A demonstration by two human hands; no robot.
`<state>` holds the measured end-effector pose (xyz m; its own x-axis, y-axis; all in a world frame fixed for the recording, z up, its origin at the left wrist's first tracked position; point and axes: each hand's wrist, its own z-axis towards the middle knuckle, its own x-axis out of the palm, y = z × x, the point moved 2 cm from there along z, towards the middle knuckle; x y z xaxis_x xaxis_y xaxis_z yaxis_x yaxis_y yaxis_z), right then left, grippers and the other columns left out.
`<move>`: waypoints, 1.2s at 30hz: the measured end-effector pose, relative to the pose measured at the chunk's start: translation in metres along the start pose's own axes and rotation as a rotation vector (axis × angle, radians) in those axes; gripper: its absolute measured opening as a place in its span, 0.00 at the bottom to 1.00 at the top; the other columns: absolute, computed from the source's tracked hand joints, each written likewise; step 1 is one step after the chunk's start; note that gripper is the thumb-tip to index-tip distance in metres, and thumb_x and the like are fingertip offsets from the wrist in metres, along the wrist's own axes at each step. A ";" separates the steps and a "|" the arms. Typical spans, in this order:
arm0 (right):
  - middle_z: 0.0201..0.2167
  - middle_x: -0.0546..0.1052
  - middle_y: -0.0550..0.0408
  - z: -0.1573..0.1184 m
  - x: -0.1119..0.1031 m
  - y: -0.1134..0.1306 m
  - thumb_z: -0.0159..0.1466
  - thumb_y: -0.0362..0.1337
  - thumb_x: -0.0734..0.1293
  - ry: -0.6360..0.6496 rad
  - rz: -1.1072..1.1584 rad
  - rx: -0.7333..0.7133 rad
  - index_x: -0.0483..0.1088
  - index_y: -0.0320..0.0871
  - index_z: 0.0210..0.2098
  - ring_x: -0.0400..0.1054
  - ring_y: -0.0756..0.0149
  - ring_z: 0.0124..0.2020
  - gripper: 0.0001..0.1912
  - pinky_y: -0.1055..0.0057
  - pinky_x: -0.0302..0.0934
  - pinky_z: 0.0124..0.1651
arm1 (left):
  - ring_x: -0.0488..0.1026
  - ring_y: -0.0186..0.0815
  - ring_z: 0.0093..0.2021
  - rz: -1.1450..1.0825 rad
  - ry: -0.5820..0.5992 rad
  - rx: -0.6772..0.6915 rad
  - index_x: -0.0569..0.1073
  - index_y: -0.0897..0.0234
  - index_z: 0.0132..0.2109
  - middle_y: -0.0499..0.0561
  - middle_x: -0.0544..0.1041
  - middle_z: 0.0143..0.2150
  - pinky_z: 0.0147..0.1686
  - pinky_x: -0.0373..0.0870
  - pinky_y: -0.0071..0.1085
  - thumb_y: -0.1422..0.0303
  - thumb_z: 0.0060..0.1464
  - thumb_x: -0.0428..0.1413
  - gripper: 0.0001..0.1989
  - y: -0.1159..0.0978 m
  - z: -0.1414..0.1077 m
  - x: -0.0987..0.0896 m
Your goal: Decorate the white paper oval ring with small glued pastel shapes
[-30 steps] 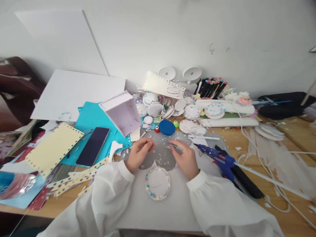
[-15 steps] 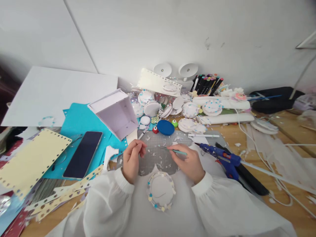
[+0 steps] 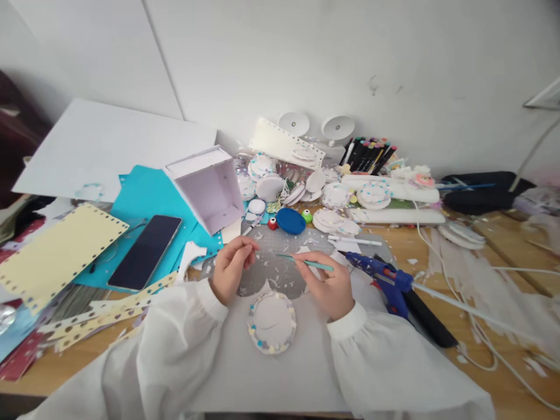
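My right hand [image 3: 327, 284] is closed around slim teal tweezers [image 3: 318, 265], whose thin tip points left over the grey cutting mat [image 3: 258, 277]. Opposite it, my left hand [image 3: 231, 268] is curled with thumb and forefinger together; whatever they may pinch is too small to make out. Nearer to me, between both forearms, a round white paper disc [image 3: 275, 318] lies flat on white paper [image 3: 262, 385]. Small blue, yellow and white pieces ring its edge. Paper scraps are scattered on the mat around the tweezers' tip.
A blue glue gun [image 3: 380, 274] lies right of my right hand, its cord trailing on the wood. A lilac box [image 3: 210, 198] and a phone [image 3: 144, 251] are on the left. Decorated discs [image 3: 336, 195] and a blue oval lid [image 3: 291, 221] sit behind the mat.
The view has shifted, so the disc and table things appear higher in the picture. Both hands keep about the same pose, and the tweezers stay in my right hand.
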<state>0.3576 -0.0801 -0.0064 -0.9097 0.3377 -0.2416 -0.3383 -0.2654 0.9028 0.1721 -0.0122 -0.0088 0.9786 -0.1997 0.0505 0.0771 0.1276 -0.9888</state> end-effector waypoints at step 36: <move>0.41 0.78 0.42 -0.020 -0.001 0.034 0.60 0.22 0.63 0.072 -0.313 -0.856 0.70 0.40 0.43 0.72 0.63 0.38 0.14 0.66 0.70 0.37 | 0.53 0.26 0.16 0.019 0.492 -0.039 0.73 0.68 0.21 0.45 0.59 0.13 0.18 0.50 0.27 0.53 0.58 0.51 0.26 -0.011 -0.021 0.010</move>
<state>0.3418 -0.1077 0.0175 -0.7492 0.4579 -0.4786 -0.6092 -0.7600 0.2266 0.1774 -0.0357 -0.0006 0.7727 -0.6340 -0.0304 0.0438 0.1011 -0.9939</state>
